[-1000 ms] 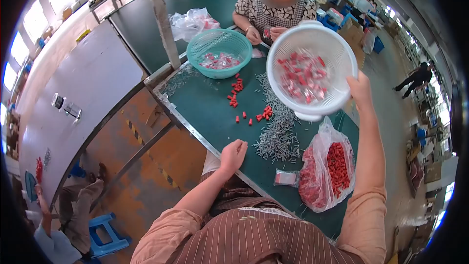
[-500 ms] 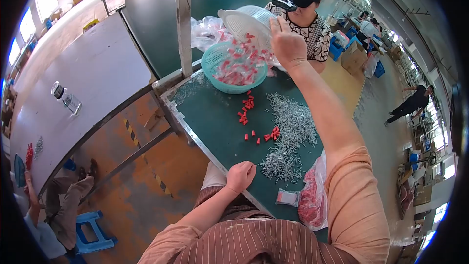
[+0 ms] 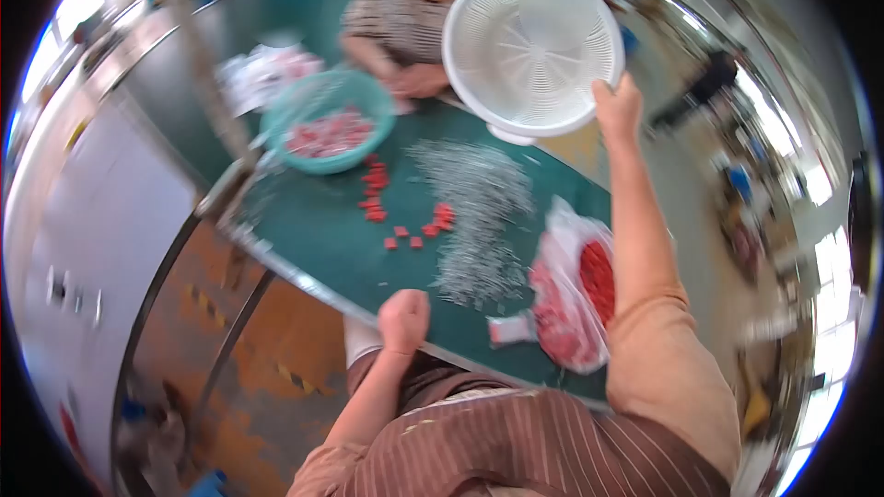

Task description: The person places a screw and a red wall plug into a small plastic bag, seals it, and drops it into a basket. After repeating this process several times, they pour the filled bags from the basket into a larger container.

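My right hand [image 3: 619, 109] grips the rim of a white plastic colander [image 3: 532, 115], raised at the far right side of the table with its hollow inside facing me. The colander looks empty. My left hand [image 3: 403, 320] rests as a closed fist at the near table edge, with nothing visible in it. At the far left stands a green basket [image 3: 313, 162] holding small clear packets with red pieces [image 3: 331, 133]. Loose red pieces [image 3: 375, 189] lie beside it. A spread of thin silver screw-like parts [image 3: 479, 221] covers the middle.
A clear plastic bag of red pieces [image 3: 562, 322] sits at the right of the green table [image 3: 313, 235], next to a small packet [image 3: 512, 329]. Across the table is a co-worker [image 3: 405, 23], hands near the basket. A metal post [image 3: 207, 55] rises at the left corner.
My right hand has swung the colander from above the green basket to the right; the packets that were falling now lie in the basket. My view has turned, and my left fist stays at the edge.
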The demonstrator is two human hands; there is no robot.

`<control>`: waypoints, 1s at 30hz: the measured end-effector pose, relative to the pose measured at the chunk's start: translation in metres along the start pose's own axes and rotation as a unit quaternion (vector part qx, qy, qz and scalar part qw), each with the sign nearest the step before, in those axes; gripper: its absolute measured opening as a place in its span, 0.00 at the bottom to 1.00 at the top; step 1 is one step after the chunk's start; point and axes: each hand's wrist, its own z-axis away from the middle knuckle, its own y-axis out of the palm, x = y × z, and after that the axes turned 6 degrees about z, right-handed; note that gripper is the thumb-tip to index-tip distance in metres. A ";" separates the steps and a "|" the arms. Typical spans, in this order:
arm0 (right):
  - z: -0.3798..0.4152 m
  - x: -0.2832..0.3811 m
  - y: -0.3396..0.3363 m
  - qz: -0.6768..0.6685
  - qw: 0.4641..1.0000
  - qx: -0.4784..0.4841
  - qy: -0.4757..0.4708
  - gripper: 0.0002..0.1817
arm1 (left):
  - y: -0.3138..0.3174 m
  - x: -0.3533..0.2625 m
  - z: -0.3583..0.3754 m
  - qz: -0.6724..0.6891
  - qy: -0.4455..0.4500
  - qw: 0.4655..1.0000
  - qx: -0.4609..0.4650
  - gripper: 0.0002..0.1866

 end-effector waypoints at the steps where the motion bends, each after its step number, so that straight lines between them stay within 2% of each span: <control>1: 0.005 -0.043 -0.024 -0.035 0.995 -0.012 0.092 0.20 | 0.000 0.000 0.000 0.027 -0.027 0.999 0.002 0.06; 3: 0.031 -0.122 -0.069 -0.174 0.941 -0.035 0.289 0.17 | 0.000 0.006 -0.001 0.131 -0.119 0.984 -0.029 0.07; 4: 0.049 -0.160 -0.092 -0.216 0.909 -0.075 0.348 0.14 | -0.009 0.003 -0.009 0.133 -0.143 0.980 -0.035 0.09; 5: 0.068 -0.193 -0.111 -0.262 0.872 -0.110 0.398 0.12 | -0.021 -0.004 -0.020 0.174 -0.345 0.922 -0.036 0.11; 7: 0.107 -0.250 -0.144 -0.290 0.817 -0.198 0.457 0.11 | -0.036 0.010 -0.043 0.349 -0.368 0.857 -0.098 0.10; 9: 0.144 -0.310 -0.164 -0.266 0.784 -0.236 0.509 0.11 | -0.050 0.012 -0.080 0.325 -0.369 0.859 -0.145 0.13; 10: 0.160 -0.333 -0.172 -0.256 0.765 -0.252 0.534 0.11 | -0.058 0.018 -0.095 0.326 -0.342 0.871 -0.132 0.15; 12: 0.191 -0.362 -0.180 -0.262 0.731 -0.229 0.588 0.12 | -0.073 0.030 -0.131 0.357 -0.341 0.861 -0.119 0.20; 13: 0.201 -0.364 -0.183 -0.268 0.712 -0.215 0.612 0.13 | -0.080 0.039 -0.151 0.374 -0.358 0.847 -0.117 0.22; 14: 0.215 -0.364 -0.186 -0.322 0.703 -0.213 0.597 0.17 | -0.087 0.046 -0.172 0.391 -0.375 0.833 -0.116 0.23; 15: 0.222 -0.357 -0.190 -0.311 0.692 -0.214 0.615 0.18 | -0.093 0.053 -0.191 0.407 -0.393 0.816 -0.116 0.25; 17: 0.231 -0.333 -0.204 -0.288 0.669 -0.214 0.651 0.21 | -0.102 0.058 -0.225 0.433 -0.430 0.781 -0.134 0.22; 21: 0.280 -0.312 -0.239 -0.327 0.687 -0.144 0.633 0.18 | -0.115 0.084 -0.274 0.481 -0.454 0.739 -0.129 0.22; 22: 0.294 -0.306 -0.248 -0.322 0.695 -0.132 0.630 0.17 | -0.113 0.074 -0.278 0.453 -0.456 0.752 -0.141 0.28; 26: 0.341 -0.268 -0.288 -0.297 0.717 -0.114 0.620 0.12 | -0.117 0.101 -0.304 0.434 -0.478 0.743 -0.176 0.31; 29: 0.380 -0.249 -0.309 -0.271 0.717 -0.132 0.628 0.09 | -0.114 0.105 -0.309 0.380 -0.505 0.753 -0.184 0.26; 30: 0.390 -0.245 -0.315 -0.263 0.720 -0.137 0.627 0.08 | -0.116 0.113 -0.311 0.365 -0.514 0.759 -0.162 0.27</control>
